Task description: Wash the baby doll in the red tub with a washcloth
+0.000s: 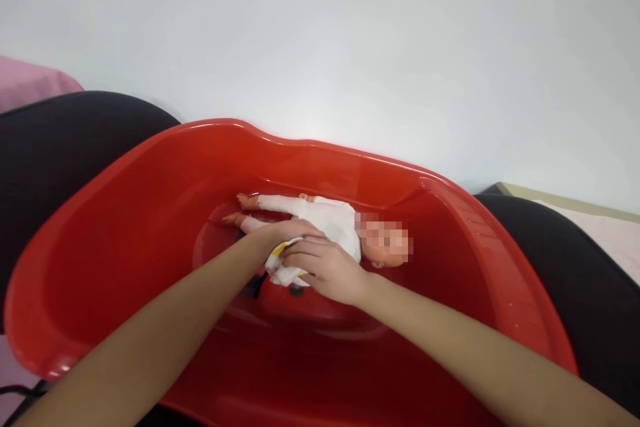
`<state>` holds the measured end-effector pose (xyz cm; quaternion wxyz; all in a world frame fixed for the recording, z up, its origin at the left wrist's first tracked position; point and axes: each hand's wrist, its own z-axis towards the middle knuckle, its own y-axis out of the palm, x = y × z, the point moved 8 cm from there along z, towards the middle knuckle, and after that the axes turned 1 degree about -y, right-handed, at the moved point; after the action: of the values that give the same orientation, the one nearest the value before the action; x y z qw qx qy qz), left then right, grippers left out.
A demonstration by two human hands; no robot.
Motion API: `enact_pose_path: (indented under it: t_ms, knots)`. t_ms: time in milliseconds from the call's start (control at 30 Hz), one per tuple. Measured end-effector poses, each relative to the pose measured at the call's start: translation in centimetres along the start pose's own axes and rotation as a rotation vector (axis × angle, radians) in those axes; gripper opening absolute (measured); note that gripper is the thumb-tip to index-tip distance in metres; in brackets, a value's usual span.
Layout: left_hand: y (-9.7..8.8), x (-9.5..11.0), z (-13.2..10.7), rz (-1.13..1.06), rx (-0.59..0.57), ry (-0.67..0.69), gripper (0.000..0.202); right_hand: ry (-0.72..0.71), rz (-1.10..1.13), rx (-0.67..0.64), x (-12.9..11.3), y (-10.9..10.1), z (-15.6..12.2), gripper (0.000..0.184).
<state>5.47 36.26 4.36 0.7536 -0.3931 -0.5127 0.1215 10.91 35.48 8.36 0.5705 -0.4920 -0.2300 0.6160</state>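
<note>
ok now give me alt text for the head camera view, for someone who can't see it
A person's bare left hand and right hand meet at a bunched white-and-yellow cloth against a doll in white, lying in a red tub with its head toward the picture's right. A pale wall rises behind.

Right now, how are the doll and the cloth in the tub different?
The doll lies stretched out, but the cloth is bunched up at the right hand. The doll looks bigger than the part of the cloth that shows. The doll's middle looks plain white, but the cloth has yellow on it too. Both are inside the red tub.
</note>
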Motion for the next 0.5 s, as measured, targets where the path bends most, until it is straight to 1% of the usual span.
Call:
enact_pose_path:
  t_ms: [67,133,200,267,333,433,500]
  knots:
    - [-0.5,0.9,-0.8,0.092,-0.007,-0.003,0.071,0.005,-0.161,-0.037,-0.3,0.6,0.0,0.023]
    - [-1.1,1.7,-1.9,0.146,0.004,-0.012,0.073,-0.024,-0.322,-0.076,-0.8,1.2,-0.1,0.024]
    - [-1.7,2.4,-2.8,0.143,0.039,-0.011,0.072,-0.041,-0.427,-0.096,-1.2,1.6,-0.2,0.024]
    - [-2.0,2.8,-3.2,0.106,0.079,0.002,0.07,-0.024,-0.472,-0.096,-1.2,1.7,-0.3,0.024]
    - [-1.4,2.6,-2.9,0.076,0.06,0.004,0.069,0.0,-0.479,-0.096,-1.1,1.7,-0.4,0.025]
    - [0.4,1.5,-2.0,0.078,-0.057,-0.029,0.069,0.008,-0.489,-0.092,-1.0,1.6,-0.4,0.027]
    - [1.3,0.9,-2.1,0.079,-0.097,-0.024,0.068,-0.014,-0.502,-0.079,-1.1,1.4,-0.5,0.027]
